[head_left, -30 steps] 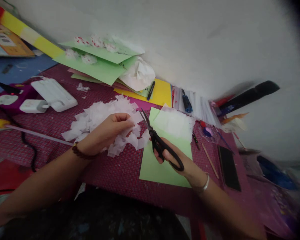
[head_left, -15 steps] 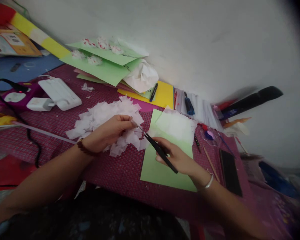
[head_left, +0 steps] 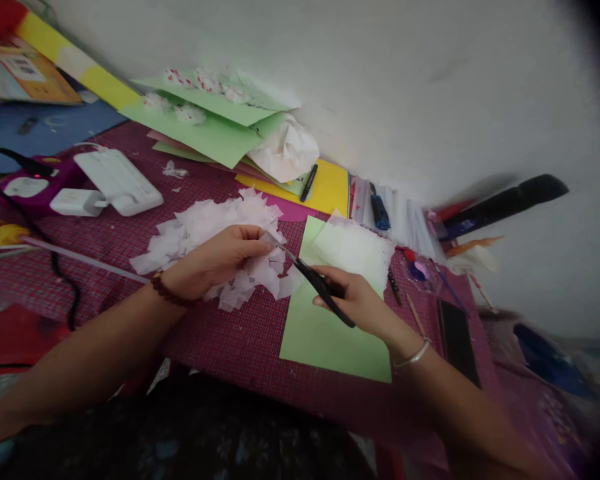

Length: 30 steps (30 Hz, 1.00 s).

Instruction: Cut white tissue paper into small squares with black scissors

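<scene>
My left hand (head_left: pixel 230 257) pinches a small piece of white tissue paper (head_left: pixel 269 238) between thumb and fingers, above a heap of cut tissue pieces (head_left: pixel 200 223). In my right hand (head_left: pixel 355 300) are black-handled scissors (head_left: pixel 325 292), their blades pointing left and reaching the paper at my left fingertips. Below and behind my right hand lies a green sheet (head_left: pixel 330 340), with a stack of white tissue (head_left: pixel 357 250) on its upper part. The exact gap between the blades is too blurred to tell.
Green sheets with white-and-red tufts (head_left: pixel 210 143) lie at the back beside crumpled tissue (head_left: pixel 293 150). A marker (head_left: pixel 309 183) rests on a yellow sheet (head_left: pixel 333 190). White chargers (head_left: pixel 120 183) and a purple power strip (head_left: pixel 27 189) are left; a dark phone-like slab (head_left: pixel 457 340) is right.
My right hand and the scissors have shifted slightly up, and the blades now lie closer along the paper at my left fingertips. My left hand has barely moved.
</scene>
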Motion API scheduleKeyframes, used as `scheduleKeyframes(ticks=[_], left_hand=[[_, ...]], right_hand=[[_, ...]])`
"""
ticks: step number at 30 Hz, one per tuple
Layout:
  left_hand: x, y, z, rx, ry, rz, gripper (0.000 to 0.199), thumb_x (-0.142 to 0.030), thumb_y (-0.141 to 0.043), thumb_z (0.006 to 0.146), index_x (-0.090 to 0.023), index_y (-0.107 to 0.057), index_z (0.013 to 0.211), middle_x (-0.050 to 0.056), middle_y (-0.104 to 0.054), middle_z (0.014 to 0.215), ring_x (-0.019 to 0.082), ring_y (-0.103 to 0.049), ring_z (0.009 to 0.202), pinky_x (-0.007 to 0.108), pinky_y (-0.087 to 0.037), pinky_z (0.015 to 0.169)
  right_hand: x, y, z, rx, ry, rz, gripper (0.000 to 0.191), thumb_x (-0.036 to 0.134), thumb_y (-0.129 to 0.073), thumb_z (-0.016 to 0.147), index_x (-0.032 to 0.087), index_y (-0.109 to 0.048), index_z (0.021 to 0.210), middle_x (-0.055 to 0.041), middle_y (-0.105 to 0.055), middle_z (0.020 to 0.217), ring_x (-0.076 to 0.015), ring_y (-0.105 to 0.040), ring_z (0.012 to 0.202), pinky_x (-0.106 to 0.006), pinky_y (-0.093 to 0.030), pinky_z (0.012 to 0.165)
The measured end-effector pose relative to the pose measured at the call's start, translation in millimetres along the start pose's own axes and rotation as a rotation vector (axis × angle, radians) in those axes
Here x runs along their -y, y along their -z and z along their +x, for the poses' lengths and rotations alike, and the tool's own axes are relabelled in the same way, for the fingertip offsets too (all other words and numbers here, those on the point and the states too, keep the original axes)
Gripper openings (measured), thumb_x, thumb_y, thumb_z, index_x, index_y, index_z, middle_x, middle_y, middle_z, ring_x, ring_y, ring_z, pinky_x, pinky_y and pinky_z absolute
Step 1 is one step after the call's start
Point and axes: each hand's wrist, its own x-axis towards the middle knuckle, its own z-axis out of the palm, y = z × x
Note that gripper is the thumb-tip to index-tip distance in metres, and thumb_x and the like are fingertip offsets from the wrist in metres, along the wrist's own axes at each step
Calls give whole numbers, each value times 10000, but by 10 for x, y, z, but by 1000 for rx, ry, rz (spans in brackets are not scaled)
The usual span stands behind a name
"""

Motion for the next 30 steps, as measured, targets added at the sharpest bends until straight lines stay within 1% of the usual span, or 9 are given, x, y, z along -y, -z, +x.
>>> scheduleKeyframes(ticks=[3,5,7,12,15,18,22,26,30], left_hand=[[-31,-6,-16,7,-14,-28,136,-180,-683,678,-180,-561,619,-8,-546,579,79,-470,478,208,-376,467],[-43,-4,-25,-29,-27,-41,161,-196,-696,687,-182,-544,633,-10,-549,597,77,-477,493,207,-389,480],[-53,0,-33,-83,-80,-29,195,-211,-703,699,-186,-522,631,-20,-530,590,72,-461,491,206,-373,477],[-89,14,-48,-219,-258,2,199,-244,-708,727,-193,-528,661,-29,-524,608,74,-454,508,214,-366,494],[-88,23,-39,-217,-293,-6,201,-270,-720,738,-189,-548,671,-31,-521,611,75,-459,518,216,-369,502],[-70,18,-25,-160,-246,-21,230,-281,-732,736,-181,-550,637,-33,-502,587,69,-444,501,219,-350,489],[-51,2,-18,-98,-156,6,262,-275,-718,734,-180,-523,588,-37,-461,547,57,-398,464,221,-307,464],[-31,11,-3,-80,-132,28,229,-264,-693,735,-185,-528,599,-39,-449,542,54,-378,450,221,-283,451],[-18,24,9,-85,-120,9,178,-239,-678,720,-181,-545,617,-33,-461,563,54,-375,458,226,-293,460]], right_hand=[[-17,7,64,-59,-57,44,526,444,-731,809,193,-630,1260,-2,-579,810,-148,-503,685,-301,-417,621],[7,21,78,-65,-65,74,554,485,-719,811,175,-601,1254,23,-490,743,-134,-444,635,-290,-382,580],[44,48,60,-11,-30,111,580,541,-687,833,169,-567,1262,15,-471,773,-138,-439,661,-295,-391,598],[95,124,-47,141,56,177,538,639,-542,926,176,-548,1198,-39,-533,896,-160,-489,777,-325,-426,736],[118,136,-69,221,63,200,546,670,-543,913,181,-559,1157,-40,-535,899,-159,-487,772,-325,-419,735],[176,112,-41,277,45,232,567,673,-593,876,186,-568,1165,-34,-517,894,-159,-487,762,-321,-425,708],[233,48,42,220,47,181,587,617,-658,846,184,-576,1234,-39,-523,913,-171,-479,784,-331,-422,715],[186,-25,116,155,41,143,650,531,-740,795,163,-550,1296,-24,-517,897,-159,-458,752,-319,-402,678],[122,-60,147,62,-12,81,600,509,-752,793,179,-592,1268,-1,-529,848,-141,-441,703,-299,-372,636]])
